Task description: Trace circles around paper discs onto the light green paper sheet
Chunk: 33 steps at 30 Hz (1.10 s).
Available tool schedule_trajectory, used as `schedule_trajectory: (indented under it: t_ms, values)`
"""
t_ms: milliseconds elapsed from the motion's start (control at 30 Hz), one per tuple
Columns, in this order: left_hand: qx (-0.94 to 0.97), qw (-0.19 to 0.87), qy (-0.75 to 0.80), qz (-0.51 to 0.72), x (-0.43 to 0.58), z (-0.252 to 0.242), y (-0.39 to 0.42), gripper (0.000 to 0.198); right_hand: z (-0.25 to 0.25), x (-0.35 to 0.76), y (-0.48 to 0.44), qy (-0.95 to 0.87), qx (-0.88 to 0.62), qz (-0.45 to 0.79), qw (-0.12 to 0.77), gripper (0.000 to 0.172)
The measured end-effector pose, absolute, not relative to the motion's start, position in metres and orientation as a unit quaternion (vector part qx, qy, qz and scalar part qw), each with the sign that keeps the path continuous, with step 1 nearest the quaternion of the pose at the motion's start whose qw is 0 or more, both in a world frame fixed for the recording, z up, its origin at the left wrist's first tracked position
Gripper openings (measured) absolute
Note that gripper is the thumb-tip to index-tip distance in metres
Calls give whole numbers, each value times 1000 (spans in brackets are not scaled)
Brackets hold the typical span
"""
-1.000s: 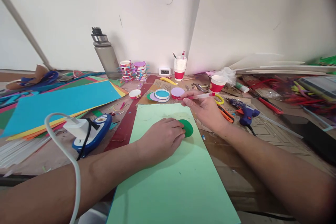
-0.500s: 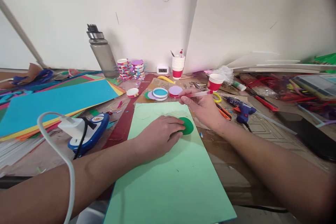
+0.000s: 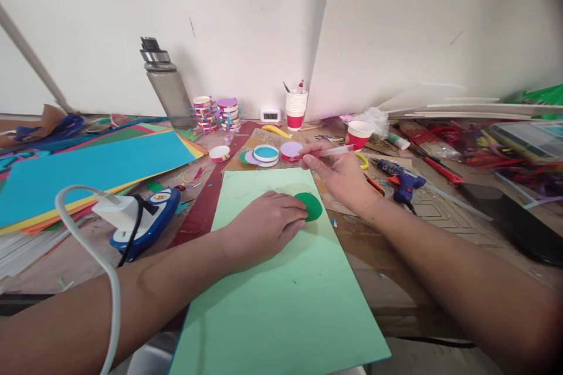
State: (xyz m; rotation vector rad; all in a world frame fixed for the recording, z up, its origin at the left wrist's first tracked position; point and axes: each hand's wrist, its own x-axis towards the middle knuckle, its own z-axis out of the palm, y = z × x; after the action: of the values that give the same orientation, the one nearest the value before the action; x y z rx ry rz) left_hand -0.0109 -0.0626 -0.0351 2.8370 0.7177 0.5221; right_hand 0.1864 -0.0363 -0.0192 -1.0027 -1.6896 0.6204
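A pale green sheet of paper [image 3: 281, 310] lies lengthwise before me, with faint circles drawn near its far edge. My left hand [image 3: 269, 224] rests on it, fingers closed at the left edge of a dark green paper circle [image 3: 310, 207]. Above the sheet's far right corner, my right hand [image 3: 345, 179] is closed around a pen [image 3: 329, 153] with a clear barrel and red ends, held almost level. Just beyond are a lilac-topped ring [image 3: 291, 151] and a white ring with a blue disc [image 3: 265, 153].
Coloured paper sheets [image 3: 97, 173] and a blue power strip [image 3: 147, 228] with a white cable lie left. A bottle [image 3: 169, 91] and stacked cups [image 3: 297, 110] stand at the back. Right are a red cup [image 3: 358, 133], a glue gun [image 3: 404, 184] and a black case [image 3: 514, 222].
The whole view has shifted slightly left and up. Both hands keep their holds, on the green circle and the pen, with little other movement.
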Motion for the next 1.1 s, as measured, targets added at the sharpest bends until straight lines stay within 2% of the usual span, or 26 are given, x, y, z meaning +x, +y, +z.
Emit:
schedule_trajectory:
  t_ms: [333,500,667,867,1100]
  values:
    - [948,95,254,165,-11,-36,-62,28,-17,187,-38,-705,-431,251,505,27]
    - [947,103,252,170,-11,-37,-61,28,-8,193,-39,-696,-465,211,505,30]
    - [946,112,250,172,-9,-36,-60,26,-8,196,-36,-710,-477,217,472,34]
    - [945,111,244,187,-10,-35,-60,27,-14,193,-34,-730,-483,216,432,32]
    - [950,91,242,176,-11,-35,-61,27,-5,186,-36,-716,-491,230,440,30]
